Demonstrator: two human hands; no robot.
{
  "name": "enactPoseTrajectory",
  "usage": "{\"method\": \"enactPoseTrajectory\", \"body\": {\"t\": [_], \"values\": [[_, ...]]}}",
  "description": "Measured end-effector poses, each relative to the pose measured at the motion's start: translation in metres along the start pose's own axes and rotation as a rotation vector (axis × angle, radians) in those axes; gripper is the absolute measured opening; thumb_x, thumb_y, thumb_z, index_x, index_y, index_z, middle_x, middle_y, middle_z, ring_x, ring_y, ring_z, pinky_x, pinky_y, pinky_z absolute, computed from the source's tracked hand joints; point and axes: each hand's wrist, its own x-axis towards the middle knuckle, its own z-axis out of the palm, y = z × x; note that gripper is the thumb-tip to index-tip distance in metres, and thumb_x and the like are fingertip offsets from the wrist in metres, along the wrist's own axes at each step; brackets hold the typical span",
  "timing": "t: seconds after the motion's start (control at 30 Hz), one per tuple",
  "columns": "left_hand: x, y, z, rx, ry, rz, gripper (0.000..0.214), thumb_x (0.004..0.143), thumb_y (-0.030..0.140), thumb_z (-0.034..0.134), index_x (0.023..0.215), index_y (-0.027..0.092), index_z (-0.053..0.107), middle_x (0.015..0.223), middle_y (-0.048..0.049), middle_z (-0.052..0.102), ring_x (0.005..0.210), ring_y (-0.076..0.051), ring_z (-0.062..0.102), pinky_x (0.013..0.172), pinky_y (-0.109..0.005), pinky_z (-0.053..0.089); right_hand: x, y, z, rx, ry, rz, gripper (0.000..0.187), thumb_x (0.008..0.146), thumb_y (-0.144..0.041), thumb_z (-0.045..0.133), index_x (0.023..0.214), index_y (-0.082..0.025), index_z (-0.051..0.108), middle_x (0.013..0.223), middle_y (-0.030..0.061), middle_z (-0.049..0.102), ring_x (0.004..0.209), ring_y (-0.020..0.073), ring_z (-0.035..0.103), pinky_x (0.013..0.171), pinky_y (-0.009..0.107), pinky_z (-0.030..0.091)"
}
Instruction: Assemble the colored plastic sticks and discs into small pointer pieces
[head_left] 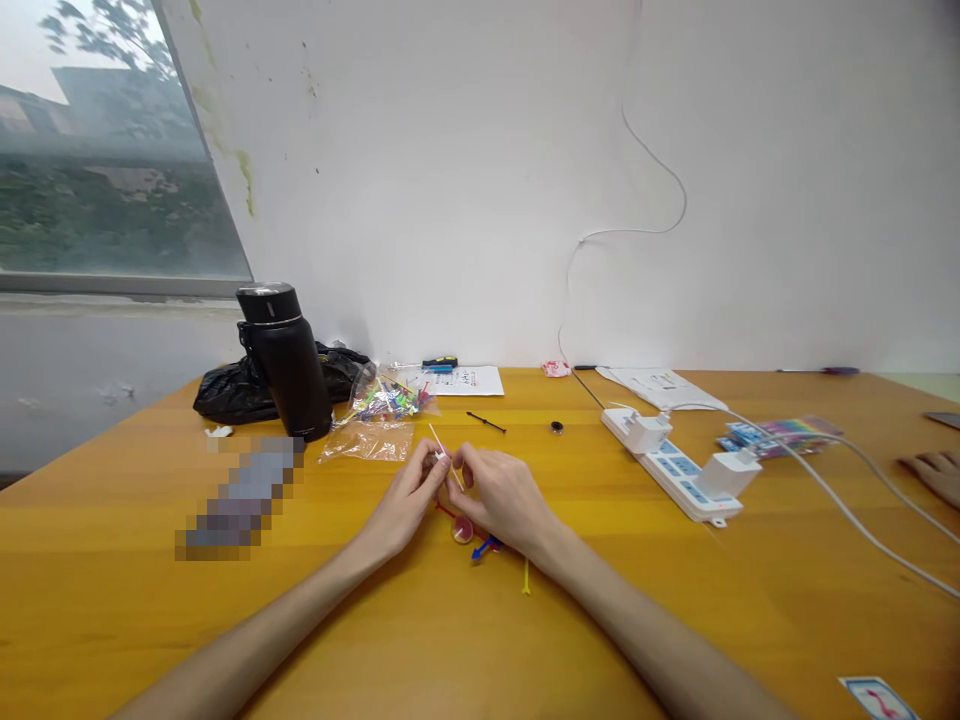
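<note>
My left hand [401, 508] is closed, its thumb and fingertips pinching a small white plastic piece that is mostly hidden. From that spot a thin white stick [451, 467] slants between both hands. My right hand [504, 497] is closed too, fingertips and thumb at the stick's lower part. On the table just below my hands lie a red round piece [463, 530], a blue arrow-shaped piece [486, 548] and a yellow rod with a forked end [526, 577]. My right hand partly covers the blue and yellow ones.
Beyond my hands are a clear bag of colourful plastic parts [394, 396], a black rod [486, 422] and a small black disc [556, 428]. A black bottle [285, 360] stands left, near a blurred-out flat object [240, 500]. A power strip [675, 470] with cables and another person's hand [934, 472] are right.
</note>
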Motion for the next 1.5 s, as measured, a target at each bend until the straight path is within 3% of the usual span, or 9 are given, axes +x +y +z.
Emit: {"method": "enactPoseTrajectory", "body": {"t": [0.1, 0.17, 0.4, 0.67, 0.87, 1.2, 1.5], "values": [[0.000, 0.000, -0.001, -0.044, -0.029, -0.016, 0.026, 0.100, 0.046, 0.047, 0.105, 0.021, 0.050, 0.089, 0.0004, 0.056, 0.084, -0.015, 0.052, 0.080, -0.027, 0.039, 0.001, 0.000, -0.004, 0.083, -0.025, -0.057, 0.031, 0.096, -0.024, 0.055, 0.127, -0.021, 0.052, 0.102, 0.0043, 0.070, 0.090, 0.0182, 0.065, 0.080, 0.027, 0.045], [0.000, 0.000, -0.002, -0.074, -0.057, -0.026, 0.027, 0.099, 0.047, 0.048, 0.107, 0.021, 0.050, 0.091, 0.0000, 0.057, 0.084, -0.015, 0.052, 0.080, -0.027, 0.040, 0.001, 0.001, -0.006, 0.085, -0.062, -0.100, 0.040, 0.095, -0.022, 0.055, 0.135, -0.024, 0.049, 0.109, 0.0050, 0.069, 0.098, 0.0198, 0.064, 0.086, 0.030, 0.045], [0.001, -0.003, -0.003, -0.026, -0.087, -0.043, 0.030, 0.098, 0.049, 0.050, 0.105, 0.020, 0.052, 0.089, -0.0003, 0.057, 0.081, -0.015, 0.052, 0.077, -0.027, 0.041, 0.001, -0.002, -0.006, 0.081, -0.086, -0.006, 0.030, 0.095, -0.024, 0.053, 0.124, -0.020, 0.055, 0.101, 0.0063, 0.069, 0.096, 0.0216, 0.064, 0.085, 0.032, 0.047], [0.002, -0.003, -0.001, -0.119, -0.117, -0.045, 0.028, 0.098, 0.048, 0.049, 0.100, 0.020, 0.053, 0.080, 0.0010, 0.054, 0.071, -0.013, 0.049, 0.070, -0.026, 0.042, 0.000, -0.001, -0.005, 0.059, -0.052, 0.061, 0.022, 0.091, -0.027, 0.057, 0.112, -0.020, 0.054, 0.094, 0.0055, 0.066, 0.087, 0.0207, 0.063, 0.079, 0.030, 0.047], [0.001, -0.004, -0.001, -0.071, -0.099, -0.072, 0.030, 0.099, 0.049, 0.046, 0.099, 0.020, 0.054, 0.074, 0.0021, 0.054, 0.069, -0.014, 0.049, 0.070, -0.025, 0.040, -0.001, -0.004, -0.008, 0.062, -0.055, 0.069, 0.027, 0.085, -0.030, 0.063, 0.108, -0.021, 0.053, 0.097, 0.0051, 0.066, 0.090, 0.0214, 0.062, 0.082, 0.031, 0.047], [0.001, 0.006, -0.002, 0.031, -0.073, -0.062, 0.032, 0.098, 0.050, 0.047, 0.093, 0.020, 0.056, 0.084, 0.0012, 0.054, 0.073, -0.014, 0.048, 0.070, -0.025, 0.040, -0.002, -0.013, -0.004, -0.016, -0.037, 0.107, 0.023, 0.085, -0.037, 0.061, 0.095, -0.020, 0.049, 0.090, 0.0059, 0.064, 0.082, 0.0223, 0.060, 0.075, 0.033, 0.045], [-0.002, -0.002, 0.005, 0.035, -0.106, -0.053, 0.032, 0.099, 0.050, 0.047, 0.102, 0.019, 0.055, 0.085, -0.0010, 0.059, 0.077, -0.015, 0.051, 0.073, -0.027, 0.040, -0.002, -0.010, -0.001, -0.145, -0.109, 0.064, 0.019, 0.089, -0.028, 0.059, 0.103, -0.018, 0.050, 0.102, 0.0106, 0.067, 0.088, 0.0253, 0.061, 0.076, 0.035, 0.045]]}}
